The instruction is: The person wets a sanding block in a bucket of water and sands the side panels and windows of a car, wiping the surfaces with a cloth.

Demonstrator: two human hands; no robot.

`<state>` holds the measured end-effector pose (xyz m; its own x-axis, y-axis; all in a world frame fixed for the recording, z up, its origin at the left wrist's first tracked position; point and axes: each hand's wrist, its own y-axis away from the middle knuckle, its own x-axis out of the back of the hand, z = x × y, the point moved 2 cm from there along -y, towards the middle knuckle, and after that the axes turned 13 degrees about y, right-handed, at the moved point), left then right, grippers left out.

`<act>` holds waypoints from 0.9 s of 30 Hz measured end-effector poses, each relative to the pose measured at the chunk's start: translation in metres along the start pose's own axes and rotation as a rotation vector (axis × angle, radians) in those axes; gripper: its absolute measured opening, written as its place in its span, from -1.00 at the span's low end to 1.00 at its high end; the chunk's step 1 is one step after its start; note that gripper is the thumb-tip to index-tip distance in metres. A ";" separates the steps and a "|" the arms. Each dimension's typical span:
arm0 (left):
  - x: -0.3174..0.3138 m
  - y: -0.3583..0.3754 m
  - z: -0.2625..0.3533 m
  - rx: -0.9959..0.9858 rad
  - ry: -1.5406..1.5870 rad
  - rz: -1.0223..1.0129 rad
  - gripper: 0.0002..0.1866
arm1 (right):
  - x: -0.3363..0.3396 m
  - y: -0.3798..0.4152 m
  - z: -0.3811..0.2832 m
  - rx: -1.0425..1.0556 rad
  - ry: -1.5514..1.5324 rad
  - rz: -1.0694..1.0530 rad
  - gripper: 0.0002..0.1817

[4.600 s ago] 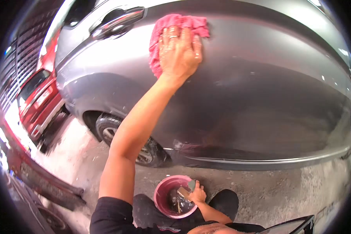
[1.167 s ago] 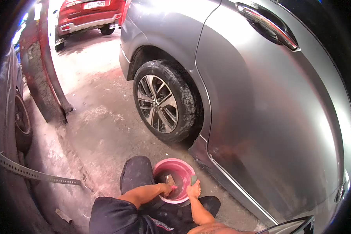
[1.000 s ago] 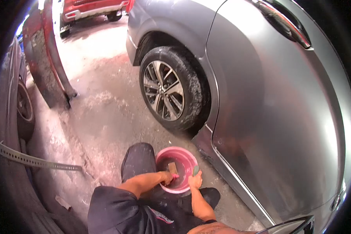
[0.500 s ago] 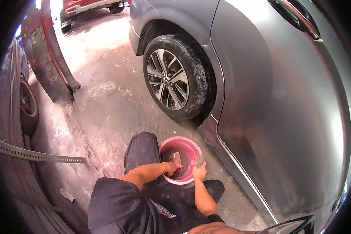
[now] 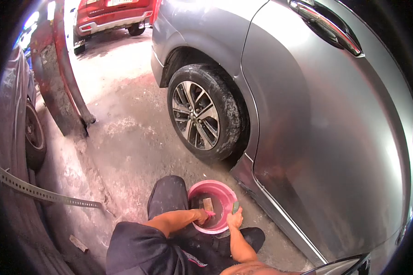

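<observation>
the left hand (image 5: 201, 215) is down inside the pink basin (image 5: 225, 191), fingers closed on a pink cloth (image 5: 210, 213) that earlier was pressed high on the silver car door (image 5: 326, 151). the right hand (image 5: 235, 221) grips the basin's rim with a small green piece (image 5: 235, 207). a tan block (image 5: 208, 204) lies in the basin, which sits on the concrete floor (image 5: 124, 137) near the rear wheel (image 5: 202, 114).
</observation>
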<state>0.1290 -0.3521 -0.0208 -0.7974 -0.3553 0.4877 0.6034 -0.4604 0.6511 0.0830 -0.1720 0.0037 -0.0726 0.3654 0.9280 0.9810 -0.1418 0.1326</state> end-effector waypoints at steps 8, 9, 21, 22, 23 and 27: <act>-0.049 -0.098 -0.067 -0.185 0.026 0.201 -0.23 | 0.000 -0.002 0.002 0.017 0.000 0.002 -0.36; -0.049 -0.101 -0.068 -0.217 -0.024 0.156 -0.28 | 0.000 -0.001 0.001 0.008 -0.005 0.000 -0.37; -0.081 -0.168 -0.114 -0.366 -0.009 0.228 -0.52 | 0.006 0.003 -0.002 -0.015 -0.017 0.003 -0.44; -0.086 -0.172 -0.113 -0.256 0.026 0.173 -0.53 | 0.005 0.003 -0.002 -0.017 -0.029 0.000 -0.44; -0.072 -0.144 -0.095 -0.225 0.033 0.145 -0.55 | 0.004 0.002 -0.001 -0.020 -0.040 -0.002 -0.43; -0.042 -0.069 -0.046 -0.195 0.023 0.136 -0.60 | -0.001 -0.001 0.002 -0.048 -0.021 -0.008 -0.42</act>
<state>0.1214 -0.3430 -0.1130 -0.7100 -0.4423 0.5479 0.6967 -0.5547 0.4549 0.0824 -0.1703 0.0016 -0.0764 0.3860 0.9194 0.9706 -0.1825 0.1572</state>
